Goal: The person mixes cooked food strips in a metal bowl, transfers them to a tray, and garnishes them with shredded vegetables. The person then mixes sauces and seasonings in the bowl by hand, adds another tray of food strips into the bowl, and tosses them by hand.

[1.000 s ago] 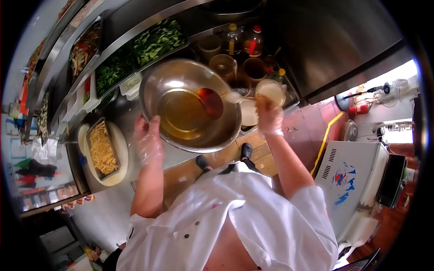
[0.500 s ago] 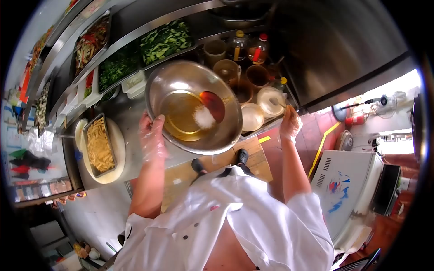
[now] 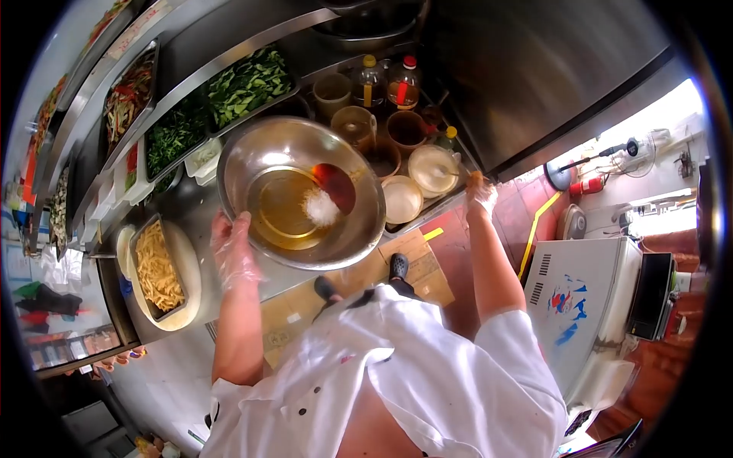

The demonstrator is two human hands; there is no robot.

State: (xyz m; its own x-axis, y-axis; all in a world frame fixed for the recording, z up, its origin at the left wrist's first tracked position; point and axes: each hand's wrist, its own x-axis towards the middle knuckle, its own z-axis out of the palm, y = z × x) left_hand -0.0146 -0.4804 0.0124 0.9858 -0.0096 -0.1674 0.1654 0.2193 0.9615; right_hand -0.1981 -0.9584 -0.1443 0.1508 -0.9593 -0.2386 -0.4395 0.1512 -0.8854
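Observation:
A large metal mixing bowl (image 3: 256, 156) is tilted toward me over the counter. Inside it are yellowish oily liquid (image 3: 279, 217), a dark red-brown pool (image 3: 336, 185) and a heap of white granules (image 3: 321, 208). My left hand (image 3: 235, 250), in a clear plastic glove, is closed on the bowl's near-left rim. On the right, my gloved right hand (image 3: 481, 197) pinches the end of a spoon (image 3: 460, 166) at the edge of a round tub of white granules (image 3: 432, 171). The spoon's head is not clear. A second pale tub (image 3: 402, 200) stands beside that one.
Seasoning tubs (image 3: 353, 126) and capped bottles (image 3: 403, 82) stand behind the bowl. Trays of cut greens (image 3: 248, 88) line the back left. A tray of pale yellow strips (image 3: 158, 267) sits at left. A metal panel (image 3: 534, 76) rises at right.
The view has shifted, so the bowl and counter appear further left and slightly lower. My left hand keeps its hold on the bowl; my right hand stays by the tubs with the spoon.

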